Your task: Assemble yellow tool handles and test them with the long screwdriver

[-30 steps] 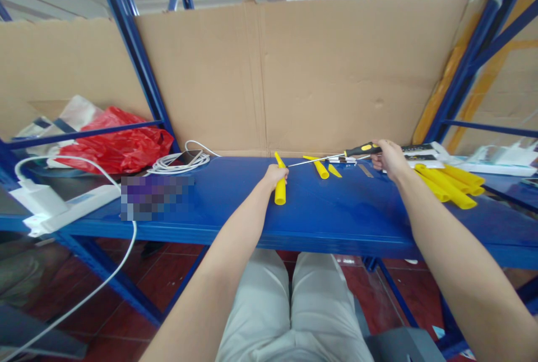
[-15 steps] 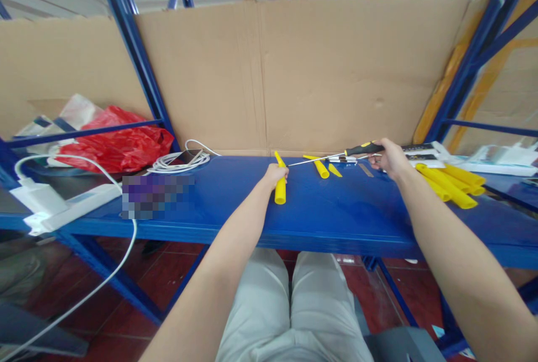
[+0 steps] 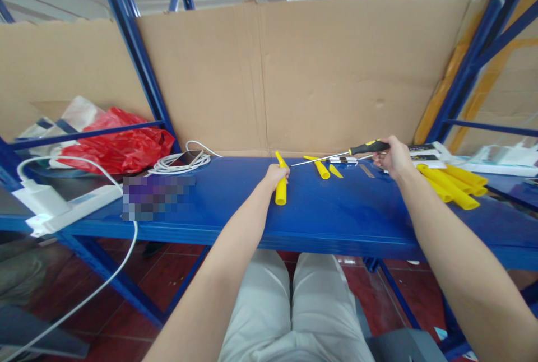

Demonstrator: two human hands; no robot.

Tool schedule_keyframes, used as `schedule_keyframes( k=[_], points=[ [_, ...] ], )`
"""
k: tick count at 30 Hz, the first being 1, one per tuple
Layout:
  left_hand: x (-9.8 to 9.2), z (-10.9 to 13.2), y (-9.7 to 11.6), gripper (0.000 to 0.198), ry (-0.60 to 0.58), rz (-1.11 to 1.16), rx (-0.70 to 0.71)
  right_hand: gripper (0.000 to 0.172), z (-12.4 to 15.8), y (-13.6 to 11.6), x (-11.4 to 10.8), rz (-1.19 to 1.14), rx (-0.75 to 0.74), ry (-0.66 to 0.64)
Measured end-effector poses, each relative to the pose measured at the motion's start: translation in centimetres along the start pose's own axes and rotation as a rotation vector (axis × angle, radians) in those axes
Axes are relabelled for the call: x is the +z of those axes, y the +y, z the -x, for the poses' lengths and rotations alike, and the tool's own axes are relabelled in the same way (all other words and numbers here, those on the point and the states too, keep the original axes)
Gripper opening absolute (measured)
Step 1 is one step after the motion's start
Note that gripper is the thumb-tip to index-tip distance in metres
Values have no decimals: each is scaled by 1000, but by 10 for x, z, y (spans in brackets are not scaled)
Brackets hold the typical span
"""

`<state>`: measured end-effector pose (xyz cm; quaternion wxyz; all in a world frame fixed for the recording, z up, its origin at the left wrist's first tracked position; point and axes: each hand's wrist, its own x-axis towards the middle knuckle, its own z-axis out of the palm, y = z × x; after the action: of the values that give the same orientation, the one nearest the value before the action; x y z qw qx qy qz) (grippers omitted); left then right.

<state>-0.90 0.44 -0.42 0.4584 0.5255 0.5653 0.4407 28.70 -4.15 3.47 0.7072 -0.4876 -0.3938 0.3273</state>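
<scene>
My left hand (image 3: 275, 175) is closed around a yellow tube (image 3: 281, 195) that narrows to a slanted tip at its far end. A screwdriver (image 3: 369, 147) with a black and yellow handle and a long thin metal shaft is gripped at its handle end by my right hand (image 3: 394, 157). Its shaft points left, with the tip close beside my left fingers and the tube; whether it touches the tube I cannot tell. Between the hands lie another yellow tube (image 3: 323, 170) and a small pointed yellow piece (image 3: 335, 171). Close to my right hand rests a thin flat strip (image 3: 367, 170).
Several yellow tubes (image 3: 456, 187) lie in a pile at the right on the blue shelf (image 3: 235, 213). At left are a power strip (image 3: 79, 209), a coiled white cable (image 3: 180, 164) and a red plastic bag (image 3: 121, 140). A cardboard sheet (image 3: 336, 70) stands behind.
My right hand and the screwdriver have shifted slightly to the right, drawing the tip a little away from my left fingers. My left hand keeps hold of the yellow tube.
</scene>
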Motion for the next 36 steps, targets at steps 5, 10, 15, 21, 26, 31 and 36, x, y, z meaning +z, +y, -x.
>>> schedule_keyframes(
  k=[5, 10, 15, 21, 26, 31, 36],
  points=[
    [-1, 1, 2, 21, 9, 2, -2, 21, -7, 3, -7, 35, -37, -31],
    [-3, 1, 4, 20, 11, 19, 36, 19, -4, 4, -4, 59, -20, -46],
    [-1, 5, 7, 25, 9, 38, 100, 13, 9, 2, 4, 161, 31, -237],
    [3, 12, 10, 28, -33, 46, 146, 30, 23, 14, 17, 500, 60, -679],
    [6, 17, 12, 28, -66, 11, 156, 32, 25, 42, 39, 729, -219, -832],
    [12, 25, 14, 29, -131, -14, 194, 17, 32, 53, 53, 855, -491, -859],
    [21, 34, 14, 26, -234, -43, 252, 7, 36, 51, 64, 876, -687, -622]
  ],
)
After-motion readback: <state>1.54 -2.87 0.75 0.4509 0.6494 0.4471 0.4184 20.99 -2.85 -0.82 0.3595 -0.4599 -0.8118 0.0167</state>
